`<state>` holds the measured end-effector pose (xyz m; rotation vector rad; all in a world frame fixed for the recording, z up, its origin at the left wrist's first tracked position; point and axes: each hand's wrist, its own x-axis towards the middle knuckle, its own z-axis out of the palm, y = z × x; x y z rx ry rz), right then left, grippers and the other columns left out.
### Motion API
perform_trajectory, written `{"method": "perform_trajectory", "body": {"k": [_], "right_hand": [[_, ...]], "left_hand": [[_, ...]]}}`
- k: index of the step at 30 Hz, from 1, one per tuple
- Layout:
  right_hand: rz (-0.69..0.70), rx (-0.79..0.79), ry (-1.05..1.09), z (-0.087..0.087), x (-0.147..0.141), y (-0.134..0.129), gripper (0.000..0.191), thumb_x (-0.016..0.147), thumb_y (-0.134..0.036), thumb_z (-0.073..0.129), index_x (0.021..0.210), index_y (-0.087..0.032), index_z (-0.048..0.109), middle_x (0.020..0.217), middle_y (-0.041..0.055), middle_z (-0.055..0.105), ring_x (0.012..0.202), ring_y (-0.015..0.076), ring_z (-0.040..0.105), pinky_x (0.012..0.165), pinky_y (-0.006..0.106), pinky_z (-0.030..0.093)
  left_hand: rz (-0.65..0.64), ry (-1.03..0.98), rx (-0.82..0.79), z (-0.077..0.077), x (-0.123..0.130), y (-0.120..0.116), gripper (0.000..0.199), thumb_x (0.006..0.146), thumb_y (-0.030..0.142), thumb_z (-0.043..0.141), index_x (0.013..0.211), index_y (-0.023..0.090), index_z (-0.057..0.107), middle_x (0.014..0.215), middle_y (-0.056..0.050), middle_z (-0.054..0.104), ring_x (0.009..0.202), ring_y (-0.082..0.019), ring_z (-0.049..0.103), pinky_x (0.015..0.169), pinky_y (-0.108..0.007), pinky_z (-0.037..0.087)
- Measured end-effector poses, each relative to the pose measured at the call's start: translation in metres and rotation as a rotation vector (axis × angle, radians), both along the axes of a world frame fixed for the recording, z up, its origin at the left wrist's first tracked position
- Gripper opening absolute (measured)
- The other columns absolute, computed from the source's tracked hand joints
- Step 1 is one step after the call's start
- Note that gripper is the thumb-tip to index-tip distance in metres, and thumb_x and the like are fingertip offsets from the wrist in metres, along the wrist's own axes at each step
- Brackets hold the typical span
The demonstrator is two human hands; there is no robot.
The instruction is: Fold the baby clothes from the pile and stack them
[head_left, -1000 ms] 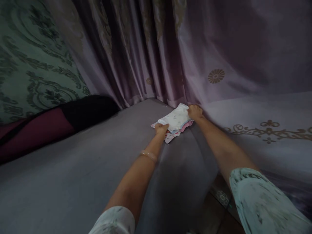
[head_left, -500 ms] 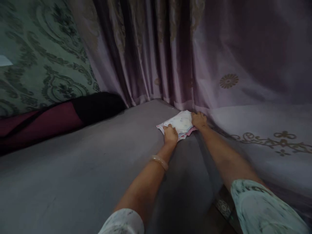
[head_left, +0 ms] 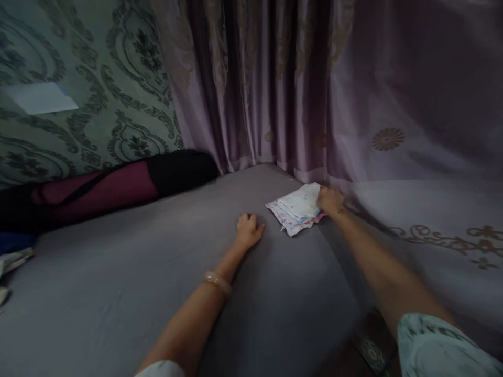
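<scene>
A small stack of folded cloths (head_left: 299, 204), white with small prints and a pink layer underneath, lies near the far corner of the grey-covered mattress (head_left: 157, 272). At the stack's right edge, my right hand (head_left: 330, 200) has its fingers closed on the cloths; its fingertips are partly hidden. My left hand (head_left: 250, 230), with a pale bangle (head_left: 217, 284) on the wrist, is left of the stack and apart from it. Its fingers are slightly bent, the thumb stands away from them, and nothing is held.
Purple curtains (head_left: 283, 104) hang along the mattress's back and right sides. A long black and maroon bag (head_left: 113, 186) lies against the patterned wall (head_left: 90, 57). Blue fabric (head_left: 15, 242) and other pale items are at the left edge.
My left hand has let go of the stack's near left side and moved left. My right hand stays at the stack's right edge. The view has turned left.
</scene>
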<state>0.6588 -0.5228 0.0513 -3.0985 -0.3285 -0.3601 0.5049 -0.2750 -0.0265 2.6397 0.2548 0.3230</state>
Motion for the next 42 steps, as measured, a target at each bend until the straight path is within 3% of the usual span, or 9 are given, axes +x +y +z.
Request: {"method": "perform_trajectory", "body": {"k": [4,8,15,18,20,22,26,38,42], "right_hand": [[-0.008,0.047,-0.07,0.0,-0.02,0.033,0.031,0.094,-0.01,0.038,0.116,-0.003,0.058,0.116,0.0224,0.056,0.112,0.0274,0.051,0.085,0.032,0.038],[0.111,0.051,-0.053,-0.002,-0.045,0.084,0.029,0.095,-0.019,0.039,0.11,-0.01,0.062,0.113,0.0178,0.06,0.108,0.0276,0.054,0.083,0.033,0.043],[0.468,0.06,0.038,-0.016,-0.109,0.182,0.029,0.095,-0.019,0.036,0.108,-0.013,0.062,0.11,0.0151,0.062,0.104,0.0243,0.056,0.086,0.032,0.041],[0.61,0.074,0.062,-0.021,-0.139,0.218,0.03,0.095,-0.017,0.034,0.109,-0.014,0.061,0.111,0.0142,0.062,0.106,0.0242,0.055,0.087,0.033,0.041],[0.707,0.093,0.072,-0.024,-0.158,0.238,0.032,0.095,-0.015,0.033,0.11,-0.015,0.061,0.112,0.0134,0.062,0.106,0.0235,0.054,0.088,0.033,0.04],[0.793,0.111,0.091,-0.028,-0.178,0.257,0.034,0.095,-0.013,0.032,0.112,-0.016,0.06,0.114,0.013,0.062,0.107,0.0227,0.054,0.089,0.033,0.04],[0.927,0.117,0.157,-0.038,-0.215,0.288,0.034,0.094,-0.012,0.033,0.113,-0.017,0.06,0.118,0.0125,0.06,0.108,0.0215,0.052,0.089,0.032,0.039],[1.14,0.071,0.302,-0.039,-0.288,0.345,0.032,0.095,-0.015,0.032,0.112,-0.014,0.059,0.117,0.0155,0.058,0.112,0.0238,0.051,0.094,0.037,0.037],[1.232,0.11,0.254,-0.052,-0.303,0.359,0.031,0.095,-0.021,0.036,0.114,-0.012,0.059,0.119,0.0164,0.059,0.114,0.0252,0.051,0.094,0.037,0.039]], "left_hand": [[-0.104,-0.029,0.014,-0.01,-0.032,0.052,0.035,0.087,0.033,0.054,0.117,0.016,0.062,0.116,-0.014,0.057,0.109,-0.026,0.052,0.097,-0.039,0.04],[-0.113,-0.05,0.02,-0.014,-0.063,0.088,0.034,0.088,0.037,0.053,0.114,0.019,0.064,0.107,-0.011,0.06,0.102,-0.024,0.054,0.094,-0.039,0.042],[-0.029,-0.058,-0.034,-0.008,-0.1,0.119,0.034,0.088,0.041,0.054,0.108,0.018,0.068,0.092,-0.01,0.062,0.09,-0.021,0.058,0.087,-0.037,0.045],[-0.002,-0.095,-0.203,-0.009,-0.104,0.126,0.023,0.085,0.033,0.058,0.097,0.018,0.071,0.088,-0.008,0.064,0.085,-0.019,0.06,0.084,-0.033,0.047],[0.119,-0.172,-0.4,-0.01,-0.104,0.131,0.02,0.084,0.027,0.055,0.091,0.017,0.07,0.084,-0.006,0.066,0.08,-0.017,0.061,0.079,-0.03,0.048],[0.357,-0.305,-0.578,-0.011,-0.107,0.138,0.021,0.085,0.024,0.051,0.091,0.015,0.069,0.083,-0.006,0.067,0.078,-0.016,0.062,0.075,-0.028,0.049],[0.72,-0.499,-0.681,-0.009,-0.125,0.167,0.023,0.085,0.026,0.05,0.092,0.013,0.067,0.086,-0.008,0.068,0.08,-0.017,0.064,0.071,-0.027,0.051],[1.019,-0.411,-0.521,0.002,-0.235,0.284,0.026,0.086,0.022,0.047,0.099,0.013,0.067,0.094,-0.011,0.07,0.088,-0.018,0.065,0.075,-0.028,0.051],[1.128,-0.444,-0.45,0.012,-0.277,0.311,0.024,0.085,0.021,0.048,0.096,0.013,0.068,0.091,-0.009,0.07,0.085,-0.017,0.065,0.074,-0.027,0.05]]}}
